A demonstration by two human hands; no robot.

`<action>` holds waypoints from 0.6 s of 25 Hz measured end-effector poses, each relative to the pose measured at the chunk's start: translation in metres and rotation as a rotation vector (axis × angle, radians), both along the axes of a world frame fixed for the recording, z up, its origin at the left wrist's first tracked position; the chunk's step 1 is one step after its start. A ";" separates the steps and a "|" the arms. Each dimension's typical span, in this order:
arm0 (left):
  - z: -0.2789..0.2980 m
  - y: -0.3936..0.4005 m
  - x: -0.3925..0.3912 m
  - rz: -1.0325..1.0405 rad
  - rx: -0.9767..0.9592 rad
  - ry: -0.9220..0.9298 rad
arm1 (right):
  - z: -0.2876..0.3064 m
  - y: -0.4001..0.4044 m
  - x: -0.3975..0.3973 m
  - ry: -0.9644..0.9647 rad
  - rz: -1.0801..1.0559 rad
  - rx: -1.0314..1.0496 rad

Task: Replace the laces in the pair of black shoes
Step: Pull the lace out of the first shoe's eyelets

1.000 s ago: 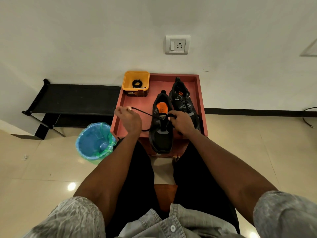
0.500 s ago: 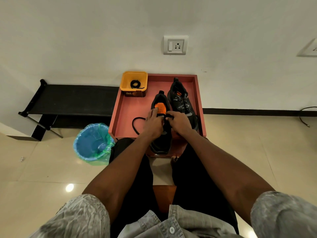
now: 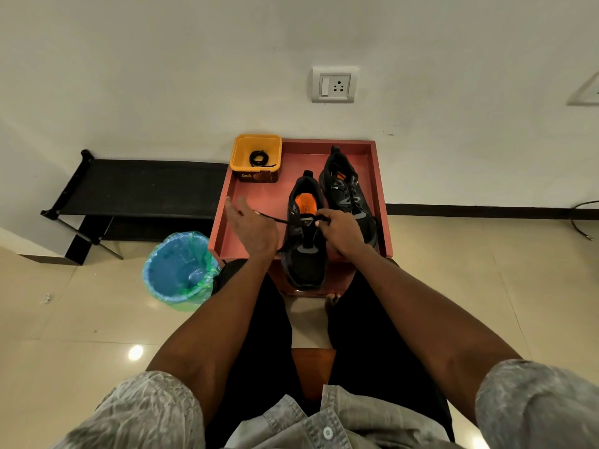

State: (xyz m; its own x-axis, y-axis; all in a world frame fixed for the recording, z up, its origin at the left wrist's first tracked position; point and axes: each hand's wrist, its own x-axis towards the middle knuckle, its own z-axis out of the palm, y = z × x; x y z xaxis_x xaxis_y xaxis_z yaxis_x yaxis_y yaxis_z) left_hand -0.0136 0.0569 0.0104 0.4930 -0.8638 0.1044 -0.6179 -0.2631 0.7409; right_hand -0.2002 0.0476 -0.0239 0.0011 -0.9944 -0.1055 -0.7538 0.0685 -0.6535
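two black shoes on red tray, lace pulled out left

counts: two black shoes, one loose lace being worked, one coiled lace in a tub, two hands. near shoe (image 3: 304, 251) sits on the red tray (image 3: 252, 202), toe toward the person and hanging past the tray's near edge, orange insole showing. far shoe (image 3: 348, 192) lies just beside it on the right, further back, laced. black lace (image 3: 278, 219) runs taut from the near shoe's eyelets out left to the left hand (image 3: 251, 228), with a second strand dropping under that hand toward the shoe's side. left hand grip: lace held in the hand while the fingers stretch out fairly straight and blurred; exact pinch cannot tell. right hand (image 3: 343, 231) grip: fingers curled, clamped on the lace at the shoe's tongue, hand resting over the near shoe's right side and partly hiding the far shoe.

around: yellow tub (image 3: 256, 157) at the tray's back left corner, holding a coiled black lace (image 3: 259, 158). blue bin (image 3: 180, 270) with green liner on the floor left of the tray, close to the left knee. black rack (image 3: 136, 189) along the wall, left. wall socket (image 3: 335, 85) above the tray.

room: bare tray surface left of the near shoe, between it and the raised left rim. tray's right rim is close to the far shoe. the person's knees are against the tray's near edge.
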 end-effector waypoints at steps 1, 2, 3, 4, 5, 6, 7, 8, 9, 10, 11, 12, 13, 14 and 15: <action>-0.002 0.002 -0.005 -0.178 0.053 -0.126 | 0.000 0.000 0.000 0.000 0.001 0.002; -0.005 0.003 -0.010 -0.376 0.105 -0.234 | 0.001 0.001 0.000 -0.001 0.006 0.000; -0.008 0.004 -0.016 -0.554 0.162 -0.304 | 0.002 0.002 0.001 -0.002 0.013 0.001; -0.011 0.005 -0.020 -0.677 0.222 -0.340 | 0.003 0.002 0.001 -0.009 0.023 0.002; -0.016 0.005 -0.024 -0.753 0.277 -0.363 | 0.004 0.003 0.001 -0.018 0.032 0.013; -0.021 0.004 -0.026 -0.799 0.313 -0.382 | 0.005 0.004 0.002 -0.027 0.042 0.029; -0.024 0.005 -0.027 -0.820 0.322 -0.399 | 0.006 0.005 0.002 -0.025 0.050 0.049; -0.027 0.006 -0.025 -0.817 0.301 -0.404 | 0.007 0.007 0.003 -0.010 0.056 0.067; -0.029 0.007 -0.022 -0.795 0.269 -0.400 | 0.007 0.008 0.004 0.019 0.060 0.084; -0.029 0.008 -0.017 -0.770 0.245 -0.392 | 0.007 0.011 0.004 0.058 0.074 0.098; -0.028 0.009 -0.011 -0.755 0.241 -0.379 | 0.008 0.014 0.004 0.097 0.094 0.109; -0.028 0.011 -0.006 -0.748 0.244 -0.351 | 0.008 0.017 0.003 0.130 0.115 0.115; -0.027 0.014 -0.001 -0.746 0.254 -0.301 | 0.008 0.022 0.002 0.147 0.126 0.113; -0.025 0.016 0.001 -0.747 0.270 -0.250 | 0.009 0.026 0.001 0.146 0.126 0.111; -0.023 0.017 0.003 -0.758 0.290 -0.228 | 0.010 0.031 0.000 0.137 0.120 0.111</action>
